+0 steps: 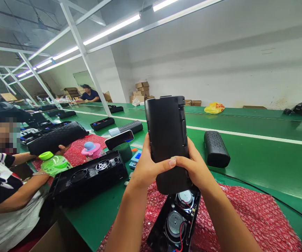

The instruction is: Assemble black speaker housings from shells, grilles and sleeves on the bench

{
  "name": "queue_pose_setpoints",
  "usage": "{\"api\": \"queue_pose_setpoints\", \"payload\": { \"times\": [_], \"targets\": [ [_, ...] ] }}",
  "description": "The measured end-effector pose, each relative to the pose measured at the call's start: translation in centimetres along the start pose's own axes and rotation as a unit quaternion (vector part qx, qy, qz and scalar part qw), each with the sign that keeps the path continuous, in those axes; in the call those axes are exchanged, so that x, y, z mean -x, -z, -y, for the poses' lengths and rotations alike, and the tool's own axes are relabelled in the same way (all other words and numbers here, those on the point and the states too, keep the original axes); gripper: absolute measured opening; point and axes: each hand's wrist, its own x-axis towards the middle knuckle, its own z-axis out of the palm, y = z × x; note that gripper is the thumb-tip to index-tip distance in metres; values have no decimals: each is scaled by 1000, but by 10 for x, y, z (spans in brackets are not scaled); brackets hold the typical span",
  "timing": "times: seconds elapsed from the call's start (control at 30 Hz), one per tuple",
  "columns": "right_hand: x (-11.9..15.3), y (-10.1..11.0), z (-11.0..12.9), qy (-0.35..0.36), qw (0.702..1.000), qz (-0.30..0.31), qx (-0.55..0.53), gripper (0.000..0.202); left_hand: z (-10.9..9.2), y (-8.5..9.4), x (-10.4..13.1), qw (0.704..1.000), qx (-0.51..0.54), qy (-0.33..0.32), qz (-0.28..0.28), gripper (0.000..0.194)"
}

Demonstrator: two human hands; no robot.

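Both my hands hold a black speaker casing (165, 129) upright in front of me. My left hand (147, 166) wraps its left side and my right hand (192, 162) its right side, the thumbs meeting across the near face. Beneath it, partly hidden, an open black housing (163, 227) with two round speaker drivers and red wires lies on red bubble wrap (250, 206).
A person (6, 196) at the left handles another black speaker (58, 138). Nearby stand a green-capped bottle (55, 163), an open black housing (88, 176), a pink-and-blue item (91, 149) and a phone (119, 140). A finished-looking speaker (216, 148) and cable lie right.
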Motion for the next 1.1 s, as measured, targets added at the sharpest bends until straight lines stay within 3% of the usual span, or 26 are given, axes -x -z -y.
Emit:
{"api": "queue_pose_setpoints", "payload": {
  "times": [0.1, 0.23, 0.4, 0.67, 1.1],
  "targets": [
    [1, 4, 0, -2, 1000, 11, 9, 64, -1, 0, -2, 1000, -2, 0, 29, 88],
    [0, 5, 1, 2, 1000, 16, 20, 58, -3, -4, 0, 999, -32, 2, -16, 99],
    [3, -2, 3, 46, 999, -25, 7, 63, -7, -12, 6, 997, -49, 1, -57, 106],
    [9, -4, 3, 36, 997, -66, 20, 62, -12, -22, 17, 992, -103, -4, -66, 101],
    [9, 1, 5, 55, 997, -55, 18, 62, -10, -28, 19, 990, -117, -34, -77, 96]
  ]
}}
